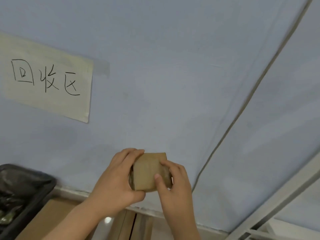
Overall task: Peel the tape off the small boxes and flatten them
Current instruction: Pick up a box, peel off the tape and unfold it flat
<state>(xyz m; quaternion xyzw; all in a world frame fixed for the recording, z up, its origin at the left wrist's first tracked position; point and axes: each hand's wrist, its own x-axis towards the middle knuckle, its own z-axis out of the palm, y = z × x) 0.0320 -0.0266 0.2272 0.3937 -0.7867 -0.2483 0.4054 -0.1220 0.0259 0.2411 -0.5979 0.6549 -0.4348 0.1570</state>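
Blue wall (173, 84) behind, box (149, 171) held up before it.
Left hand (114, 184) grips one side, right hand (173, 186) pinches the other, thumb on its face, probably steadying it to find tape; blur hides any.

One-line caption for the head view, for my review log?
Both hands, left hand and right hand, grip a small cardboard box before a blue wall bearing a handwritten paper sign.
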